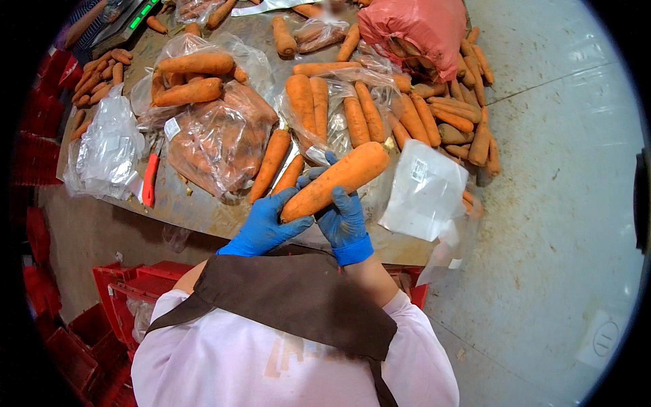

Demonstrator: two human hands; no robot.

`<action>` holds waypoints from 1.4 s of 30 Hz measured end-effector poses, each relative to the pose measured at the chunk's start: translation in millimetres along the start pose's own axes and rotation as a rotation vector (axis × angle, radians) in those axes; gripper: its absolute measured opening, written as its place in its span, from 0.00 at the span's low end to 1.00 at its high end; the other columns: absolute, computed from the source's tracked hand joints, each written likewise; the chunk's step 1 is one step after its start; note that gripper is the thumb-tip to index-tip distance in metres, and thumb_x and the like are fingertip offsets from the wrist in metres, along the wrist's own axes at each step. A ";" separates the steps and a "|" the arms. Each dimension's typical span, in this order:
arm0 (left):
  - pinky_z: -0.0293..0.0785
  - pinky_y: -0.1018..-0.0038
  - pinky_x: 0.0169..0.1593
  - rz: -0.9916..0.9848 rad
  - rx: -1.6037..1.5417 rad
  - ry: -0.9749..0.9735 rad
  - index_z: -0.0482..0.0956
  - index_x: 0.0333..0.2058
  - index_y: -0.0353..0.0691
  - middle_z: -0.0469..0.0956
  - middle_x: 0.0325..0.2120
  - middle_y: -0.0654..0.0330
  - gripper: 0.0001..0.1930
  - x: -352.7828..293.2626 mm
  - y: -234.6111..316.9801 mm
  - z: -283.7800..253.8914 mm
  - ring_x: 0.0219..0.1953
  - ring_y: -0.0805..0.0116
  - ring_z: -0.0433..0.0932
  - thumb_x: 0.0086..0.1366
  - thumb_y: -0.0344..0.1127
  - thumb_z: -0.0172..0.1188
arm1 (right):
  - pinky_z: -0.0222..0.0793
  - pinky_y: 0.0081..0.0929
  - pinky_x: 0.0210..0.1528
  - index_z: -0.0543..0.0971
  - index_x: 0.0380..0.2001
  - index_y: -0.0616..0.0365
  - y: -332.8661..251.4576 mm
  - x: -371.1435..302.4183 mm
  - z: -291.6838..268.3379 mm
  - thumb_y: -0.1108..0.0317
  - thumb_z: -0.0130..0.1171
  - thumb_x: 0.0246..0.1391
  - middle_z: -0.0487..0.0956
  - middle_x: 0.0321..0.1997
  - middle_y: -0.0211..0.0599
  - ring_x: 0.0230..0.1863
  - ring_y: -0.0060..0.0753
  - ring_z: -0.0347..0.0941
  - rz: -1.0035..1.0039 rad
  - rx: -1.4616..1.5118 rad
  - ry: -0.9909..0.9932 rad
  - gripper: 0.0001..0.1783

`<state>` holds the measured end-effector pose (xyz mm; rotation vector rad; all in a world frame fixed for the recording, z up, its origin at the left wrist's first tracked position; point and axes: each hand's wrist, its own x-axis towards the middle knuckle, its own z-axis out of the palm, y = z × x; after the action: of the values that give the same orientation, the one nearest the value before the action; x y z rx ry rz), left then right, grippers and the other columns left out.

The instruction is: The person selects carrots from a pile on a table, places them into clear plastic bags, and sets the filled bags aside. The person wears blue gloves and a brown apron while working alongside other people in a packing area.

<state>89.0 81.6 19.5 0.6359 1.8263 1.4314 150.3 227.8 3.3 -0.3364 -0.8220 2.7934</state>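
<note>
A large orange carrot [339, 180] lies slantwise across both of my blue-gloved hands, above the near edge of the table. My left hand [264, 220] grips its lower left end. Around its middle, from the right and beneath, closes my right hand [344, 220]. Just beyond, two carrots [271, 165] rest on the table beside a clear bag packed with carrots [220, 139]. Farther off, more loose carrots [308, 102] lie on clear plastic. To the right of my right hand is a stack of clear-and-white plastic bags [424, 190].
A red-handled knife [150, 180] lies by flat plastic bags [108, 146] on the left. At the far right stands a red sack [413, 34] next to a carrot heap [475, 102]. Red crates [139, 285] are below the table's near edge. A scale [129, 27] is at far left.
</note>
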 end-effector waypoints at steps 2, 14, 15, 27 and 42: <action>0.68 0.71 0.47 0.068 -0.099 -0.008 0.65 0.50 0.32 0.71 0.41 0.51 0.33 1.0 -14.2 3.0 0.43 0.64 0.71 0.47 0.39 0.68 | 0.65 0.43 0.54 0.52 0.60 0.57 -1.6 3.0 -8.3 0.64 0.63 0.44 0.71 0.45 0.43 0.48 0.43 0.69 -0.014 0.065 -0.038 0.43; 0.68 0.76 0.40 -0.219 -0.244 0.107 0.72 0.39 0.31 0.74 0.31 0.61 0.12 29.7 -66.1 -22.0 0.34 0.74 0.70 0.59 0.33 0.55 | 0.53 0.55 0.60 0.55 0.59 0.49 -67.6 -25.3 -82.1 0.66 0.59 0.44 0.70 0.49 0.36 0.52 0.40 0.66 -0.449 0.072 0.193 0.39; 0.68 0.76 0.40 -0.239 -0.242 0.069 0.72 0.40 0.31 0.74 0.31 0.61 0.13 40.0 -59.2 -21.5 0.34 0.75 0.70 0.60 0.35 0.54 | 0.50 0.55 0.61 0.54 0.60 0.45 -75.7 -35.6 -95.9 0.65 0.59 0.44 0.70 0.50 0.35 0.52 0.40 0.65 -0.449 0.138 0.224 0.40; 0.73 0.79 0.33 -0.513 -0.629 0.061 0.72 0.43 0.37 0.75 0.33 0.60 0.16 78.6 -28.8 20.0 0.31 0.72 0.75 0.65 0.43 0.47 | 0.58 0.38 0.57 0.67 0.52 0.49 -0.6 -19.4 -102.5 0.69 0.66 0.33 0.71 0.51 0.40 0.53 0.40 0.65 -0.273 -1.102 -0.062 0.36; 0.65 0.85 0.32 0.060 0.188 0.186 0.73 0.46 0.36 0.75 0.32 0.67 0.17 56.2 -15.8 -41.3 0.29 0.81 0.69 0.65 0.41 0.48 | 0.55 0.49 0.54 0.71 0.46 0.57 31.5 -24.4 -139.7 0.57 0.43 0.55 0.71 0.49 0.46 0.50 0.49 0.66 -0.320 -1.813 0.432 0.20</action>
<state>22.6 94.4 -3.8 0.6740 2.1217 1.4079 207.7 266.0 -124.5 -0.8189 -2.5682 0.8664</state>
